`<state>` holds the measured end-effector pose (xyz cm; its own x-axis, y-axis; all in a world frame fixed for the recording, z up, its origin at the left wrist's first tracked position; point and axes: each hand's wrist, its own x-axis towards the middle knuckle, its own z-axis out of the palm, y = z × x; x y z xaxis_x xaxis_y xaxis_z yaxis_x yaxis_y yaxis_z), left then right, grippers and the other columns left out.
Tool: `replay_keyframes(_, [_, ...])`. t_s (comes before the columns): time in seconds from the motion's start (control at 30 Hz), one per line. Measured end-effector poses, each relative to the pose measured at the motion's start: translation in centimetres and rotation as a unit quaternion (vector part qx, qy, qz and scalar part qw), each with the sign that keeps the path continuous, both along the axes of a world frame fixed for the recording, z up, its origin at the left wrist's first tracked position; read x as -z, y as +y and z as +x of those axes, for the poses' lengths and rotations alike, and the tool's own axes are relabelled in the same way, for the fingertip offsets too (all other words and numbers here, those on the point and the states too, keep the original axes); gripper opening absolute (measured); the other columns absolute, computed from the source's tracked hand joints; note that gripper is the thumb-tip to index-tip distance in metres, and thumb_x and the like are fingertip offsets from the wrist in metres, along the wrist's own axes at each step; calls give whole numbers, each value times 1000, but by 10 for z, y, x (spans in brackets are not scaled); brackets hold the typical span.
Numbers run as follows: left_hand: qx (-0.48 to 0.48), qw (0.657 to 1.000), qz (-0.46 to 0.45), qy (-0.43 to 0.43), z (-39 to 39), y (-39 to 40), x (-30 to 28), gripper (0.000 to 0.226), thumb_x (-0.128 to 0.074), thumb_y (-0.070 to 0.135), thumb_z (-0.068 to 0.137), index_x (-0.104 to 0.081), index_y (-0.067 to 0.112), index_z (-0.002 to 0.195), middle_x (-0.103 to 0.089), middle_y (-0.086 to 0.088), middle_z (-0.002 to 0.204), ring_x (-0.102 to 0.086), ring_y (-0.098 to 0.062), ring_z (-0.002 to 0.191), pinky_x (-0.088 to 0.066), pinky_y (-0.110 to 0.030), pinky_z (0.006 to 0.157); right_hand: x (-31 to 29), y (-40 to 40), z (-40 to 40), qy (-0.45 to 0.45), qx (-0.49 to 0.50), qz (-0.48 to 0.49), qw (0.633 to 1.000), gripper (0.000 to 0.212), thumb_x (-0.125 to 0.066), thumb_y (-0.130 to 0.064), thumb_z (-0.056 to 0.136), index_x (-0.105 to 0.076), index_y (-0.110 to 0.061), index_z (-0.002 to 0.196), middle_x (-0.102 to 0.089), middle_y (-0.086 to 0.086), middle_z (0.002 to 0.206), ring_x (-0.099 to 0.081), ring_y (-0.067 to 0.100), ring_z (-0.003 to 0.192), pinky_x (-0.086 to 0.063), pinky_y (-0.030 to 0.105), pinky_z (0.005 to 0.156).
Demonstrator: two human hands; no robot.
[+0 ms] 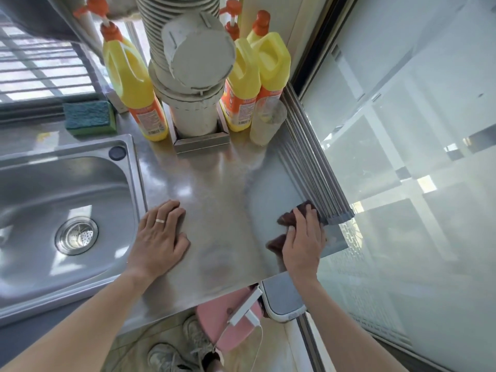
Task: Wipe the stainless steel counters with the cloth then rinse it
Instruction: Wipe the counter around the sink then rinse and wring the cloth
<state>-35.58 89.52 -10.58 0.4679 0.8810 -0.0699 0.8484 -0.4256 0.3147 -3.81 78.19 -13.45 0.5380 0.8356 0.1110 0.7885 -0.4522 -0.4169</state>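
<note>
While my left hand (161, 238) lies flat on the stainless steel counter (214, 178) and my right hand (303, 242) presses the dark cloth (285, 220) at its right edge, I judge wiping underway; next, sweep toward the sink (53, 200).

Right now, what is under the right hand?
A dark brown cloth lies under the right hand, pressed on the steel counter. Its edges stick out; its middle is covered.

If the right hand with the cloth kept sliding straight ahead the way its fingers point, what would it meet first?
Most likely the rolled-up drying rack along the counter's right edge: the right hand and the cloth already sit against its near end, though depth is hard to judge.
</note>
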Motion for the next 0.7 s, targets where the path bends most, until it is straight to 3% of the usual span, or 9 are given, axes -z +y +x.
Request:
replay_keyframes(0.23, [7, 1000, 11, -5, -1, 1, 1, 53, -56, 31, 80, -57, 7, 128, -49, -11, 143, -44, -34, 139, -30, -45, 118, 2, 54, -96, 53, -169, 31, 984, 42, -55, -14, 98, -60, -25, 138, -48, -4, 159, -35, 15, 153, -31, 44, 123])
replay_keyframes(0.5, [-39, 997, 39, -55, -1, -2, 8, 53, -65, 24, 77, -57, 2, 125, -52, -15, 134, -48, -38, 133, -36, -46, 117, -1, 166, -141, 84, -359, 20, 929, 46, -48, -15, 91, -63, -26, 133, -54, -8, 153, -42, 12, 148, -34, 42, 120])
replay_keyframes(0.7, [-54, 995, 42, -78, -1, -1, 13, 47, -69, 26, 73, -61, 7, 116, -54, -10, 130, -50, -34, 128, -36, -40, 115, 8, 232, -199, 115, -402, 51, 907, 46, -50, -16, 83, -73, -23, 121, -64, -5, 144, -53, 15, 140, -39, 40, 113])
